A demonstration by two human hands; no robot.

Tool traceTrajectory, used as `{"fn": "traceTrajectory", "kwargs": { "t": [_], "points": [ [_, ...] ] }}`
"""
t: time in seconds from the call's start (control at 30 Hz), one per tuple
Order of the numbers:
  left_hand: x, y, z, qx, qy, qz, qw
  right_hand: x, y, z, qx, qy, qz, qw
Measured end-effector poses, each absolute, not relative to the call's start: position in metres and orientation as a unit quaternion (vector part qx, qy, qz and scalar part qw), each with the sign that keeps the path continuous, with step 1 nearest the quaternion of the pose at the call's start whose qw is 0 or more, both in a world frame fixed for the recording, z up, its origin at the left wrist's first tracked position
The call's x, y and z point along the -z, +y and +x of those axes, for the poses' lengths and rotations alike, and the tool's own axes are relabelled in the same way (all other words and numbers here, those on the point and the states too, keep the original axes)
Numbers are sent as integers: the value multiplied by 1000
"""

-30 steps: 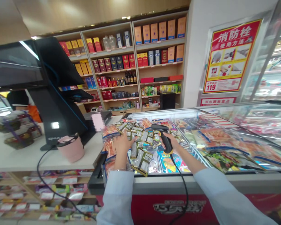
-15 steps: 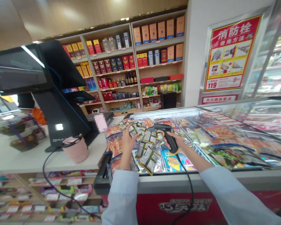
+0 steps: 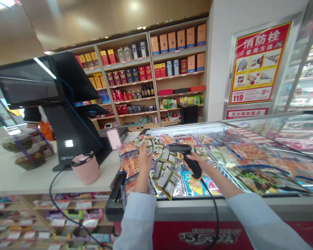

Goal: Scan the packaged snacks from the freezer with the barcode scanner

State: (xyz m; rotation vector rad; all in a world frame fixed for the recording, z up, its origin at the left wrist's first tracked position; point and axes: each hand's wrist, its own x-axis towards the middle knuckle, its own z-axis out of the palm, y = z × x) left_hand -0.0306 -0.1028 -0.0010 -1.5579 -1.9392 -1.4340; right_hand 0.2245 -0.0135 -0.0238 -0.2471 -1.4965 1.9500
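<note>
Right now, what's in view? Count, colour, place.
Freezer: 1, grey and red, front
Scanner: 1, black, above freezer
Packets: many, green, freezer's left
Bags: many, orange, freezer, both sides
Counter: 1, white, left
Cup: 1, pink, on counter
Register: 1, black, on counter
Tubs: several, greenish, on counter
Blurred item: 1, pink, beside register
Boxes: many, mixed, back shelves
Goods: many, mixed, under counter
Poster: 1, red, right
Sleeves: 2, blue, below
Left hand: 1, bare, holding packet
Right hand: 1, bare, gripping scanner

Under the right grip (image 3: 194, 165) sits a lit chest freezer (image 3: 187, 207); beyond the grip, wooden shelving (image 3: 178, 82) stands beneath a glossy wood-toned panel (image 3: 114, 21). To the grip's right, a white wall (image 3: 220, 52) bears a framed sign (image 3: 261, 66); to its left, a white tabletop (image 3: 28, 180) tops low shelves (image 3: 36, 212).
</note>
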Motion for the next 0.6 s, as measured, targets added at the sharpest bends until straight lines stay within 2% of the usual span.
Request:
{"fn": "traceTrajectory", "kwargs": {
  "t": [0.6],
  "points": [
    [0,-104,-29,507,-646,-540,186,20,-17,228,-722,-637,-66,261]
  ]
}}
